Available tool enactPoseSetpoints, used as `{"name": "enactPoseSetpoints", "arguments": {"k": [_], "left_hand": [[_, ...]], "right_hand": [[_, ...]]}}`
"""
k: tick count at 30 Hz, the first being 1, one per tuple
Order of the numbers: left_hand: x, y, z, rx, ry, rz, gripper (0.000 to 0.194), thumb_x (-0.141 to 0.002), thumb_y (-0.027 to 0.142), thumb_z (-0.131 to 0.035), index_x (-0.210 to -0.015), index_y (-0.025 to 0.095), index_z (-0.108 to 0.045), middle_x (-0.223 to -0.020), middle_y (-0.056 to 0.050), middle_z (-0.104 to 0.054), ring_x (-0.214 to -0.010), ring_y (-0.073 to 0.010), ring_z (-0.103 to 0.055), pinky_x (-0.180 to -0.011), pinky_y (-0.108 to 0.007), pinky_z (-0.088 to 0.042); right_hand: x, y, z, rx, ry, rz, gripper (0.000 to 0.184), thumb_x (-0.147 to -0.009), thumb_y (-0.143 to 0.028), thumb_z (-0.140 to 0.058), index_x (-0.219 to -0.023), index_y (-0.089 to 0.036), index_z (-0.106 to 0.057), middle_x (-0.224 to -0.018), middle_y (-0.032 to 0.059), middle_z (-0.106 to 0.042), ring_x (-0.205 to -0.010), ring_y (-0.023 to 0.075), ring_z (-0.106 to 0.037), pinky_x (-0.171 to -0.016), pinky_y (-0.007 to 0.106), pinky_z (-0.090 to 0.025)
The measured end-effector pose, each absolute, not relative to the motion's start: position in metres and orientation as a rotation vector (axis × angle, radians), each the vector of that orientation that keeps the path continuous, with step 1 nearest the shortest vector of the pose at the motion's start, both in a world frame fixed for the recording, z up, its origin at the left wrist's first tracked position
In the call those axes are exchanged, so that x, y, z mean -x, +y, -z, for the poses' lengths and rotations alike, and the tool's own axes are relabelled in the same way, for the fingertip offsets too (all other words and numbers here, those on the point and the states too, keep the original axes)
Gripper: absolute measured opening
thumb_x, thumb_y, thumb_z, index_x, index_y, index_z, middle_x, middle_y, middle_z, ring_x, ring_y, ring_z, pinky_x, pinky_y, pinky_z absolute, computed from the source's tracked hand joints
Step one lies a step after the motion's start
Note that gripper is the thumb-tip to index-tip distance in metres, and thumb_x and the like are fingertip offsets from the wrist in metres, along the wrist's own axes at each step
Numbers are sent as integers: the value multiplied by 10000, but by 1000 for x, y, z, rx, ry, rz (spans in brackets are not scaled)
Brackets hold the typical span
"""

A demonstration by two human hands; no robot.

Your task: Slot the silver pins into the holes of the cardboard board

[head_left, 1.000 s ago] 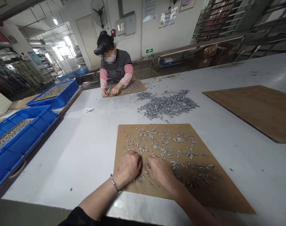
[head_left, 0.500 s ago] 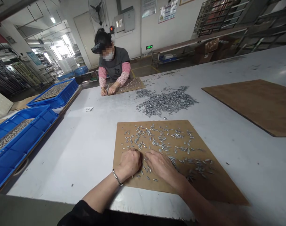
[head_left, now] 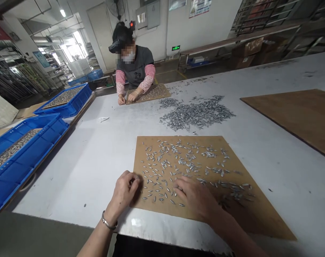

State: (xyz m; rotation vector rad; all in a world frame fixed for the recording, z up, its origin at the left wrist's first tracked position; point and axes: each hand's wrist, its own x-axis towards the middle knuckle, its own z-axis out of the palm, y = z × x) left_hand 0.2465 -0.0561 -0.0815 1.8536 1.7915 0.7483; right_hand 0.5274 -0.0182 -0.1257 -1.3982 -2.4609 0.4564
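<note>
A brown board point(head_left: 261, 218) lies on the white table in front of me, scattered with small silver spindle-shaped metal pieces point(head_left: 190, 166). Towards its left side the pieces lie spaced apart; on the right they are in denser clumps. My left hand point(head_left: 125, 189), with a metal bracelet at the wrist, rests at the board's left edge, fingers curled and thumb against the index finger. Whatever it may hold is hidden. Over the middle of the board, my right hand point(head_left: 193, 194) has its fingers bent and fingertips drawn together down among the pieces. What lies between them is too small to make out.
A large pile of the same pieces point(head_left: 197, 114) lies beyond the board. Another brown board point(head_left: 293, 114) is at the right. Blue crates point(head_left: 55, 125) stand along the left. Across the table, a co-worker point(head_left: 137, 67) bends over a board covered with pieces.
My left hand has moved left, from among the pieces to the board's edge. Spaced pieces now show where it was. My right hand stays over the board; the view has shifted slightly.
</note>
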Motion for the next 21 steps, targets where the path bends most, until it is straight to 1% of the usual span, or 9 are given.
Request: {"name": "enactPoseSetpoints", "arguments": {"k": [3, 7, 9, 12, 16, 21], "left_hand": [[-245, -65, 88, -1797, 1809, -798, 247, -984, 332, -519, -844, 220, -688, -854, -42, -642, -698, -176, -589, -702, -318, -496], [-251, -70, 95, -1788, 1769, -837, 243, -996, 330, -522, -846, 229, -685, -855, -41, -644, -731, -186, -608, -732, -322, -504], [-255, -73, 97, -1794, 1725, -854, 239, -1007, 326, -518, -859, 230, -680, -868, -42, -649, -759, -188, -620, -754, -322, -510], [-260, -78, 99, -1791, 1656, -875, 229, -1019, 315, -517, -871, 230, -670, -906, -48, -666, -799, -191, -635, -776, -321, -519], [-268, -84, 102, -1813, 1564, -882, 209, -1027, 301, -523, -906, 235, -680, -949, -55, -686, -869, -197, -654, -816, -321, -530], [-277, -87, 109, -1835, 1546, -883, 186, -1022, 270, -544, -897, 234, -677, -927, -51, -677, -871, -191, -649, -814, -306, -532]], "right_hand": [[-517, -23, 132, 1476, -2469, -387, 245, -943, -139, -515, -742, -230, -623, -798, 40, -675, -743, 172, -610, -678, 297, -353], [-511, -20, 135, 1572, -2446, -319, 232, -911, -105, -506, -734, -229, -589, -776, 40, -660, -720, 176, -600, -670, 311, -333], [-516, -20, 132, 1546, -2450, -350, 249, -940, -115, -480, -740, -232, -573, -790, 41, -660, -737, 179, -607, -675, 310, -345], [-530, -31, 128, 1486, -2411, -464, 282, -998, -175, -438, -748, -239, -552, -815, 39, -658, -762, 177, -619, -673, 299, -374], [-533, -58, 127, 1458, -2363, -591, 296, -1047, -247, -408, -804, -247, -577, -829, 24, -663, -758, 174, -637, -694, 298, -407], [-506, -76, 136, 1338, -2470, -450, 298, -1010, -145, -415, -809, -245, -611, -819, 36, -676, -767, 196, -633, -723, 336, -387]]}}
